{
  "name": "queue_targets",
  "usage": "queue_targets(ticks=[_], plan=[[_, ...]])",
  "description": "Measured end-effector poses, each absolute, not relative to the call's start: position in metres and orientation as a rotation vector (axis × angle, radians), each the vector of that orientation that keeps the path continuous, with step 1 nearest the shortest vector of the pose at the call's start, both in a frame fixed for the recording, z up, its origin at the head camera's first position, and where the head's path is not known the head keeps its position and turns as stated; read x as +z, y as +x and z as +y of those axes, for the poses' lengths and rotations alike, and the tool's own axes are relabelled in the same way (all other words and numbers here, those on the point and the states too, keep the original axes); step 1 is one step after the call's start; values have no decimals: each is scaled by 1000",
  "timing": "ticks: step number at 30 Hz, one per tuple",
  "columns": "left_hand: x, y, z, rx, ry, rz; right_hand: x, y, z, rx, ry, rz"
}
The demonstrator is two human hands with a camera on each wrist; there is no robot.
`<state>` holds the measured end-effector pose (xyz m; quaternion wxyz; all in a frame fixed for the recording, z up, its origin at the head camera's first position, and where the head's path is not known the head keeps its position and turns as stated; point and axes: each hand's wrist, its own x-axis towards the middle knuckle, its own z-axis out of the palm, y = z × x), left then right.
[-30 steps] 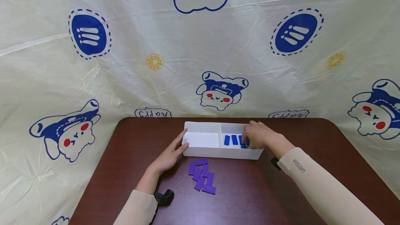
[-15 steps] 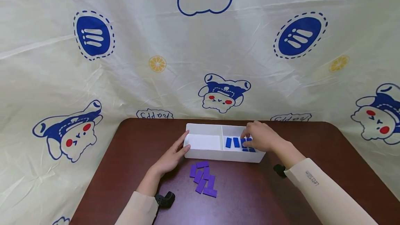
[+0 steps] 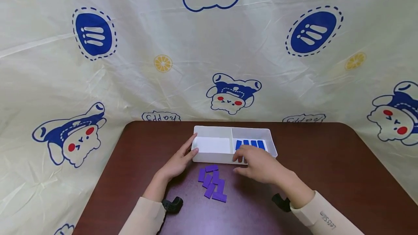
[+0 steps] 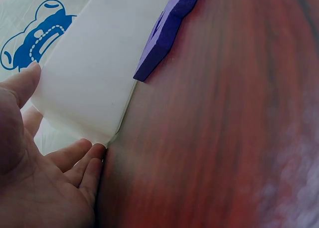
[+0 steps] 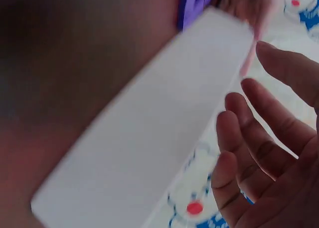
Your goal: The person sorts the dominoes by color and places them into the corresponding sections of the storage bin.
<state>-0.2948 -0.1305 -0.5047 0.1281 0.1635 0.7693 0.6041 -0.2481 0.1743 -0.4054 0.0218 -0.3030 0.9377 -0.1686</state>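
Observation:
A white two-compartment box [image 3: 213,158] stands near the table's far edge. My left hand [image 3: 177,161] rests against its left end, thumb by the front corner and fingertips touching the end wall in the left wrist view. My right hand [image 3: 259,163] hovers in front of the box's right part, fingers loosely bent and nothing between them; the right wrist view shows the fingers [image 5: 264,96] spread apart. Blue rectangular blocks [image 3: 253,143] stand in a row in the right compartment; the hand partly hides that compartment. Several purple rectangular blocks [image 3: 209,190] lie loosely grouped in front of the box.
A dark brown table [image 3: 143,144] carries everything. Behind it hangs a pale printed curtain [image 3: 202,46] with blue bear drawings. The box's left compartment [image 3: 212,144] shows a bare white floor.
My right hand has left the blue blocks in the right compartment and moved out toward me and to the left, over the front wall. My left hand has stayed at the box's end.

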Motion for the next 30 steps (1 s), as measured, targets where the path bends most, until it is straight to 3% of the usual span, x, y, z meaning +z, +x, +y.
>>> queue_targets(ticks=[10,30], plan=[[-503,-296,-129,1759,474,2246,-433,-216,141,-266,-1211,2816],[-502,-293,-128,1771,467,2225,-445,-216,131,-117,-1128,2919]])
